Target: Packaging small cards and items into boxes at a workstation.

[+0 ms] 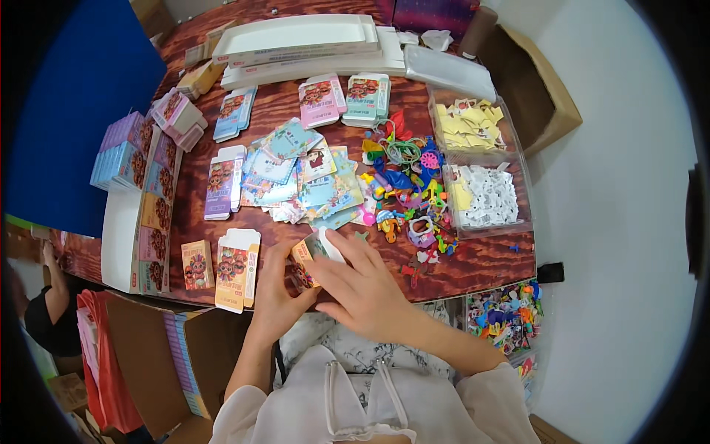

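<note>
Near the table's front edge, my left hand (pixel 274 294) is wrapped round a small orange cardboard box (pixel 302 254) with printed cartoon figures. My right hand (pixel 373 292) closes over the box's open end, its fingers on the white flap (pixel 330 244). What lies inside the box is hidden by my fingers. To the left are a flat yellow-orange carton (pixel 235 270) and a small upright orange box (pixel 197 265). Just beyond my hands lies a pile of colourful printed cards (pixel 296 174), with a heap of small plastic toys (pixel 414 185) to its right.
A clear tray (pixel 528 222) holds yellow packets and white pieces at the right. Purple, blue, pink and green cartons (pixel 224 181) lie around the cards. At the left stands a long display box (pixel 122 244); white trays (pixel 296 41) are stacked behind. Another person's arm (pixel 55 277) shows far left.
</note>
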Tool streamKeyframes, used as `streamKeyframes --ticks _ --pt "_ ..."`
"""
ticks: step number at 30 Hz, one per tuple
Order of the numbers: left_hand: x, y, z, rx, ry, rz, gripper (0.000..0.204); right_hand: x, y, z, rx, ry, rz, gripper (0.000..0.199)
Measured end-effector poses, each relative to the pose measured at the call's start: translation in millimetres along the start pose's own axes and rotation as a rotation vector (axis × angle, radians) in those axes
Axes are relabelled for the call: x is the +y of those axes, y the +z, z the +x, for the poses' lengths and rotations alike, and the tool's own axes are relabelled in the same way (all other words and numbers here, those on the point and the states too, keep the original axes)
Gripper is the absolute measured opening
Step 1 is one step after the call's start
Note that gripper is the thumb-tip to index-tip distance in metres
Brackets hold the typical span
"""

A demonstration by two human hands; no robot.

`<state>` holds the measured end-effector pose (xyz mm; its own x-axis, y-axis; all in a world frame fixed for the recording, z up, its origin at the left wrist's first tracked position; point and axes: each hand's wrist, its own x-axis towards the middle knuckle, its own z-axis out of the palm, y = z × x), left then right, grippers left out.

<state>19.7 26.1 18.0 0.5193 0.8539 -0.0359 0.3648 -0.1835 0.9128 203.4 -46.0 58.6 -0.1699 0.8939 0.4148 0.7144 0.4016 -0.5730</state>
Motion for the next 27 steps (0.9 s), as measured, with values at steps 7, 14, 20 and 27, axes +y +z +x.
streamKeyframes --ticks 7,14,20,27 --pt "4.9 1.5 -1.7 0.005 -0.100 -0.078 0.072 47.6 -31.2 5.8 0.265 0.200 0.011 0.020" --pt "2.3 1.0 -4.0 -0.057 -0.146 -0.183 0.074 161.5 -43.3 47.3 0.320 0.365 -0.459 0.005" --pt "-0.2 -1.3 -5.5 -0.091 -0.152 -0.181 0.076 204.9 -34.3 74.7 0.149 0.321 -0.785 0.006" --pt "-1.8 -4.2 -2.2 -0.070 -0.132 -0.246 0.077 174.4 -75.0 56.5 0.206 0.553 -0.075 0.012"
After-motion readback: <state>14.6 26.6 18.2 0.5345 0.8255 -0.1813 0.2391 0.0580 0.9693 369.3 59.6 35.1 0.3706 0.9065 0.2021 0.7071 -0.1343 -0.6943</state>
